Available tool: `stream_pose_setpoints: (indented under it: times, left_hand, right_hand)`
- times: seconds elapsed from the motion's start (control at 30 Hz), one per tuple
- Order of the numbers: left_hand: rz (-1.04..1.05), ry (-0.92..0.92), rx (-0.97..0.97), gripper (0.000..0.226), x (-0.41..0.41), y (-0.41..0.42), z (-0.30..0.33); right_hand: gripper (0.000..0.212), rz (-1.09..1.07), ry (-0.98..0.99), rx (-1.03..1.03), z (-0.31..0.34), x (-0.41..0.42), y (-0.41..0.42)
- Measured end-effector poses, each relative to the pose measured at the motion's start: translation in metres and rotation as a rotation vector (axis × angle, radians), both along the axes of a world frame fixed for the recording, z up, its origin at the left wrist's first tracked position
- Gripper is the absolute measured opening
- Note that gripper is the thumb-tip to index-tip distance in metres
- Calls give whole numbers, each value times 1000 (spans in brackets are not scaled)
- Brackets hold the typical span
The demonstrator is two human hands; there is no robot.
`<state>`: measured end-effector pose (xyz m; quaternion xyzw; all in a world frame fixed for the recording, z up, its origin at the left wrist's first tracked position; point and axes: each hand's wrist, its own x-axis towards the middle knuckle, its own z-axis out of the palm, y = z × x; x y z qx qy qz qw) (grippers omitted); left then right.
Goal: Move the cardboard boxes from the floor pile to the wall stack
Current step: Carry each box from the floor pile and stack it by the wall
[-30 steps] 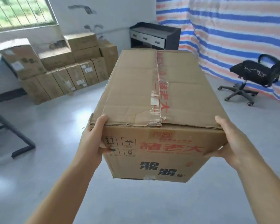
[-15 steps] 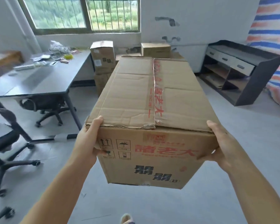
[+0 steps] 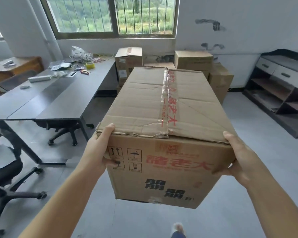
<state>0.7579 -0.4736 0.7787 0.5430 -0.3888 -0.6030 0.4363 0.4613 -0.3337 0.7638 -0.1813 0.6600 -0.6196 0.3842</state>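
A large taped cardboard box (image 3: 163, 121) with red and black print fills the middle of the view, carried off the floor. My left hand (image 3: 100, 148) grips its near left corner, thumb on the printed face. My right hand (image 3: 237, 160) grips the near right corner, fingers curled under the side. Behind the box, against the wall under the window, stands the wall stack (image 3: 193, 60) of several cardboard boxes, partly hidden by the carried box.
A dark grey table (image 3: 46, 100) with clutter stands at the left, office chairs (image 3: 3, 169) beside and under it. A dark drawer-and-shelf unit (image 3: 280, 88) lines the right wall. Grey floor (image 3: 258, 169) lies open between them. A foot (image 3: 178, 229) shows at the bottom.
The view has swung left and moved forward: the wall stack and window now sit straight ahead and closer. Both hands keep the same hold on the box.
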Motion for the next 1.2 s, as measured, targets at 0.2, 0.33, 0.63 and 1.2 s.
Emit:
stream_pose_setpoints:
  times: [0.2,0.33,0.63,1.2]
  left_hand:
    - [59,30,40,23,-57,-140,-18]
    - [118,63,49,22,-103,-233,-18]
    - [211,89,28,30,-148,-449,2]
    - [186,156,-244,25,-163,-906,121]
  right_hand:
    - [17,68,8,8,-10,-67,-155]
    - [18,112,14,33,2,-117,-267]
    - [21,190,71,-33,36,-170,-514]
    - [43,116,113,-339,140,-179,-961]
